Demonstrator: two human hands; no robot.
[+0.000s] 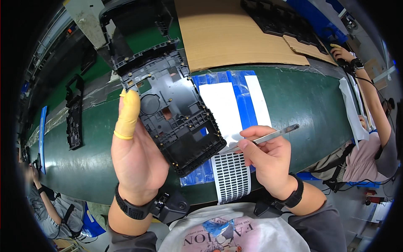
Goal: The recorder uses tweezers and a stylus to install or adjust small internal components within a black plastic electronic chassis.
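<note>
In my left hand [140, 161] I hold a black plastic housing [178, 98], tilted, its ribbed inner side with small brass inserts toward me. A yellow finger cot [128, 115] covers the thumb. The other fingers of that hand are mostly hidden behind the housing. My right hand [270, 161] pinches a pair of metal tweezers [275, 133], whose tips point left at the housing's lower corner. Whether the tips hold anything is too small to tell. Below them lies a white sheet with rows of small black stickers [232, 178], near the table's front edge.
White paper [220, 105] lies on a blue plastic sheet [243, 101] on the green table [302, 113]. A cardboard sheet [239, 38] is behind, with black parts [283, 21] on it. Another black frame [74, 113] lies left. People sit at both sides.
</note>
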